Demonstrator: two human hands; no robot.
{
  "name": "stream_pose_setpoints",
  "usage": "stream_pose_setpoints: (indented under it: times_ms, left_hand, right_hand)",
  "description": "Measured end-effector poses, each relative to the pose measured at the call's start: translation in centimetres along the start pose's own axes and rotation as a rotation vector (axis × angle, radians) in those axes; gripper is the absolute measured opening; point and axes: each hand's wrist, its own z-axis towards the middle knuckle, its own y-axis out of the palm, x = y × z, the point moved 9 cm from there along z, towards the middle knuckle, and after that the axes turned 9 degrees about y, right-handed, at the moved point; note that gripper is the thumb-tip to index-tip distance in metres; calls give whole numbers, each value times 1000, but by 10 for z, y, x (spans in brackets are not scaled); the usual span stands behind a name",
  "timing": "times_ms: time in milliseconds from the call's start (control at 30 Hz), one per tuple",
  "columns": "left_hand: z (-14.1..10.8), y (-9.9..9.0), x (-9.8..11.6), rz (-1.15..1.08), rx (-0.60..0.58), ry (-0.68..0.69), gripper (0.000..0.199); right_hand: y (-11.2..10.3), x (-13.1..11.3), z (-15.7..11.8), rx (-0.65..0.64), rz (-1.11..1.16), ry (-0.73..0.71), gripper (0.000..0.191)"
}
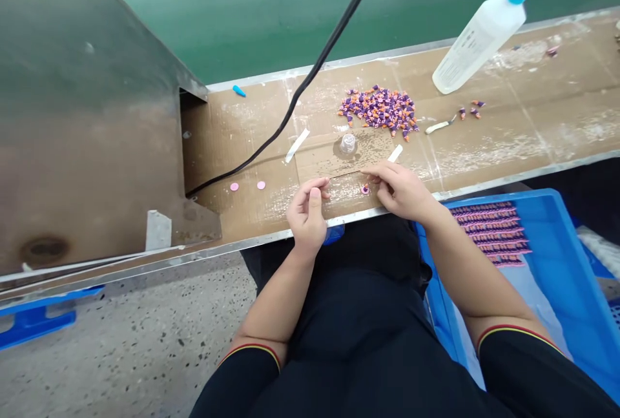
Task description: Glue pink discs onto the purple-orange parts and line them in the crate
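Observation:
My left hand [309, 214] is at the table's front edge, fingers curled toward the thumb; whatever they may hold is hidden. To its right, my right hand [404, 190] hovers low over the cardboard with the index finger stretched out. Just under its fingertips sits a small purple-and-orange figure on a pink disc [365, 190]. Two bare pink discs [248, 186] lie to the left. Behind my hands stands a small clear cup [347, 143] on a wet-looking patch. Farther back is a heap of small purple-and-orange figures [380, 110].
A white squeeze bottle [477, 46] with a blue nozzle stands at back right. A black cable [295, 96] hangs across the cardboard-covered table [523, 104]. A brush-like tool [440, 127] lies beside the heap. Rows of figures fill part of a blue tray [542, 224] at lower right.

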Motion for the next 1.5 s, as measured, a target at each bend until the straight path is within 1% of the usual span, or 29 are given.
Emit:
stream_pose_setpoints:
  times_ms: [33,100,200,233,300,333,367,400,433,467,500,533,567,600,633,667,700,767,833,933,1067,1133,1200,1300,1500]
  left_hand:
    - [0,0,0,1,-1,5,27]
    - [1,-1,-1,13,-3,9,26]
    - [4,0,-2,62,-10,10,30]
    - [5,1,-1,78,-7,15,31]
    - [8,1,1,95,21,38,30]
    - [10,1,3,101,44,52,29]
    - [11,1,4,109,67,65,27]
    - [13,2,6,121,84,73,25]
    - [14,3,7,134,98,81,24]
    - [16,5,7,147,100,79,23]
    - [18,7,8,152,101,75,22]
    - [19,9,9,150,104,71,21]
    - [20,10,9,143,112,68,20]
    - [22,12,10,135,120,61,19]
    - [23,13,11,132,129,54,19]
    - [23,15,12,136,135,46,19]
    - [24,16,12,146,140,42,20]
    - [25,20,13,181,126,37,20]
    - [26,24,16,214,118,58,21]
    - [26,26,18,247,118,82,22]
    - [26,27,18,285,133,61,25]
    - [25,29,20,331,135,67,26]
    - [25,32,23,367,138,86,25]
    - [24,34,25,364,144,103,22]
    - [23,30,20,347,131,112,21]
  right_hand:
    - [-1,0,-3,19,20,1,50]
    - [1,-2,-6,60,51,-9,36]
    - [6,-9,-3,110,92,-27,17]
    - [6,-11,-3,117,106,-31,15]
    - [1,-8,-9,123,135,-23,17]
    - [-7,-1,-18,130,146,9,19]
    - [-19,12,-31,152,149,71,20]
    - [-36,30,-51,200,140,167,20]
    - [-58,54,-77,272,115,292,21]
    - [-83,81,-111,367,74,443,22]
    - [-109,108,-152,475,16,598,24]
    - [-132,134,-194,556,-44,750,25]
    - [-150,159,-236,596,-107,900,26]
    - [-163,183,-277,604,-173,1058,26]
    - [-170,205,-313,565,-252,1218,28]
    - [-172,224,-344,478,-334,1373,30]
    - [-170,240,-369,388,-386,1486,31]
    - [-161,263,-400,251,-437,1616,30]
    - [-149,277,-415,176,-441,1662,27]
    - [-133,295,-425,68,-459,1713,28]
    - [-125,314,-431,-43,-487,1743,33]
    - [-124,322,-431,-86,-503,1741,33]
    - [-121,327,-429,-129,-517,1734,28]
    - [-116,331,-426,-188,-532,1711,18]
    - [-112,328,-423,-226,-541,1671,19]
